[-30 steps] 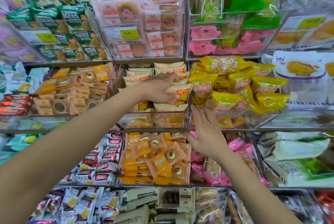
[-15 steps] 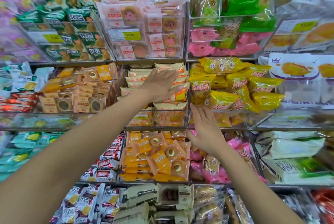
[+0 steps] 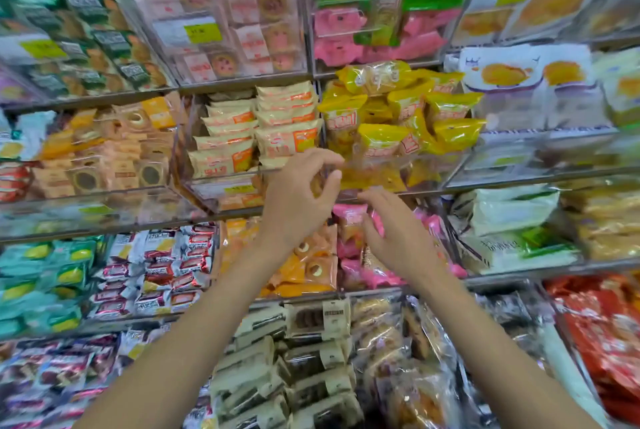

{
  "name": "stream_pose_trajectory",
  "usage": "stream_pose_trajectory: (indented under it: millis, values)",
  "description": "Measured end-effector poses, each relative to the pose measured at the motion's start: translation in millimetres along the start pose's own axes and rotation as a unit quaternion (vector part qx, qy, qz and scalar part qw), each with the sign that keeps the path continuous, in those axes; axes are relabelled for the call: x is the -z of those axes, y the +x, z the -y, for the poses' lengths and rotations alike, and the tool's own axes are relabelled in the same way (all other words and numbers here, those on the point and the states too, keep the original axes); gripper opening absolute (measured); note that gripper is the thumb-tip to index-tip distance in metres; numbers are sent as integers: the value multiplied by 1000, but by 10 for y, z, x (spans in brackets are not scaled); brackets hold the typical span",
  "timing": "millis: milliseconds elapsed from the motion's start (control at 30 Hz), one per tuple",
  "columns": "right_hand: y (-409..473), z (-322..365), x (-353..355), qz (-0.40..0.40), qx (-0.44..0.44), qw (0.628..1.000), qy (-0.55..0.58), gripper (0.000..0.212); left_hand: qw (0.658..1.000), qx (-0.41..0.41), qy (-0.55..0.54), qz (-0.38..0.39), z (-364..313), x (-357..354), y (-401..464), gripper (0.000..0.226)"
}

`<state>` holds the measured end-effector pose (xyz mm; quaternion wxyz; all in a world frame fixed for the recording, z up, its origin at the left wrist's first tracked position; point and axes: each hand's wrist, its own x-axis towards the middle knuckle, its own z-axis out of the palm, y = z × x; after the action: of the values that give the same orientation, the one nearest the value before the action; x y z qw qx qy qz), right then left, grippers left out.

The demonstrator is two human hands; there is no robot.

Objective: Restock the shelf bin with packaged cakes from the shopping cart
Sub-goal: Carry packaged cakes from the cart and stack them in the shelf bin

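Our left hand (image 3: 298, 200) off stacked cream-and-orange packaged cakes (image 3: 256, 131) now, pulled back below clear acrylic shelf bin (image 3: 221, 186); fingers loosely curled, grasping nothing. Our right hand (image 3: 398, 238) drops lower too, fingers relaxed, empty, in front of pink packets (image 3: 349, 221). Cakes sit neatly in bin. We judge this load placed; next, back to cart, out of view.

My left hand (image 3: 298, 200) hangs empty, fingers (image 3: 330, 160) loosely curled, before the clear shelf bin (image 3: 221, 183) of beige packaged cakes (image 3: 287, 139). My right hand (image 3: 398, 234) is flat, over pink packs (image 3: 349, 217).
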<state>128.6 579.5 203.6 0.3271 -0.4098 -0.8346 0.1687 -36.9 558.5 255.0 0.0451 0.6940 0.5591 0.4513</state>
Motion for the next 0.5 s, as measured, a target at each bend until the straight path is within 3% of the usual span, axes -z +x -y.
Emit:
stream_pose_trajectory:
  millis: [100, 200, 300, 400, 500]
  values:
    - [-623, -245, 174, -16, -118, 990, 69, 23, 986, 114, -104, 70, -297, -402, -491, 16]
    - [-1348, -575, 294, -19, -275, 956, 105, 17, 924, 227, -141, 273, -523, -934, -1007, 19]
    - [-2137, -875, 424, 25, -400, 907, 127, 12, 867, 241, -137, 415, -758, -1459, -1508, 25]
    - [-2938, -1060, 680, 54, -467, 876, 103, 12, 823, 262, -132, 487, -1070, -1865, -1917, 24]
    - [-3654, -1149, 1067, 54, -539, 833, 111, 10, 799, 245, -112, 537, -1396, -2228, -2253, 23]
